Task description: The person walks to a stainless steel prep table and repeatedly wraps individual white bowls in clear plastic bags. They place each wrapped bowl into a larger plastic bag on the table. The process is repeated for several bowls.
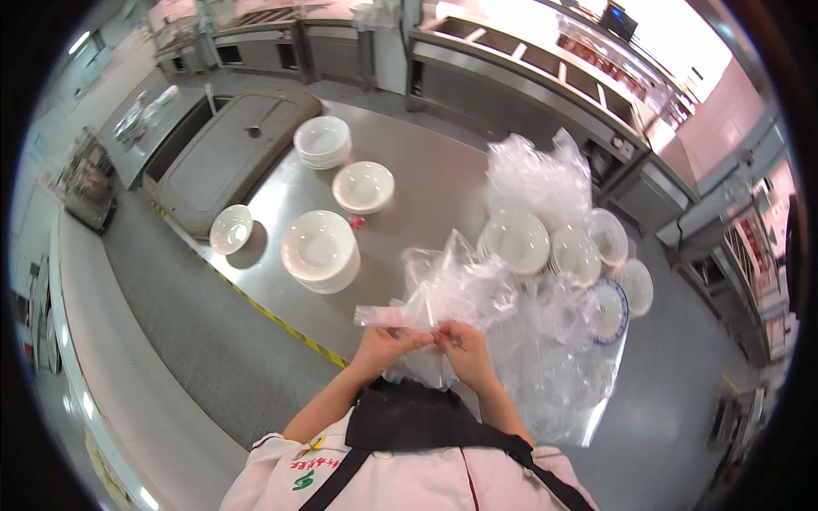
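Close in front of my body, my left hand point(394, 348) and my right hand point(464, 348) pinch a clear plastic bag point(441, 300) between thumbs and fingers, their tips nearly meeting. A flat strip of the bag juts out to the left past my left hand. Crumpled clear plastic point(543, 377) spreads over the steel table point(428, 166) to the right. Left of my hands stand a tall stack of white bowls point(319, 246), a lower stack point(363, 186) and a farther stack point(322, 140). A single white bowl point(231, 230) sits near the left edge.
At right, white bowls point(517, 241) lie tilted in stacks beside bagged plastic point(540, 172). A blue-rimmed dish point(608, 311) is near the right edge. A grey covered bin point(236, 147) adjoins the table's far left. Yellow-black tape point(281, 316) lines the left edge. Steel counters point(498, 83) stand beyond.
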Demonstrator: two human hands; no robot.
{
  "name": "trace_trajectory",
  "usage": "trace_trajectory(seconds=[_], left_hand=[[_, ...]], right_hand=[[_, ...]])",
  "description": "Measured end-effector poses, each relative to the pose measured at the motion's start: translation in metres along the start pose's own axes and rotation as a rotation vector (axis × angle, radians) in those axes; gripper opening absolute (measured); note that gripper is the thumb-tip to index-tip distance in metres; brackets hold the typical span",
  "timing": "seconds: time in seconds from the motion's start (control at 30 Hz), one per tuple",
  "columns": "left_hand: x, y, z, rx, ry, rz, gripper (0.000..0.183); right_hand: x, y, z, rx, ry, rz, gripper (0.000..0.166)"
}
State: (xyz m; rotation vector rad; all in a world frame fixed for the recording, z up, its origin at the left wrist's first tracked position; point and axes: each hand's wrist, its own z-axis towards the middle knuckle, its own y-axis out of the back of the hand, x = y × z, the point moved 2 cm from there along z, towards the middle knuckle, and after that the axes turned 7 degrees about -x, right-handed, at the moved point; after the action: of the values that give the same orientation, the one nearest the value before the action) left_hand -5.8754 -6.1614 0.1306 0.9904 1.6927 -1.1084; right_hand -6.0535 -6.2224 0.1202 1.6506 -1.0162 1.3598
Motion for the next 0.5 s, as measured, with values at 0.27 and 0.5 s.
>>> trace_trajectory(seconds=[0.27,0.5], left_hand=[[0.010,0.023,0.012,-0.275,-0.432,0.536,0.035],[0.096,0.067,0.031,-0.669,-0.273,0.661,0.022]], right_hand=[[-0.062,0.071,-0.026,-0.266,0.097,-0.083,0.027],[-0.041,0.127,0.014,-0.299,0.554,-0.001,0.035]])
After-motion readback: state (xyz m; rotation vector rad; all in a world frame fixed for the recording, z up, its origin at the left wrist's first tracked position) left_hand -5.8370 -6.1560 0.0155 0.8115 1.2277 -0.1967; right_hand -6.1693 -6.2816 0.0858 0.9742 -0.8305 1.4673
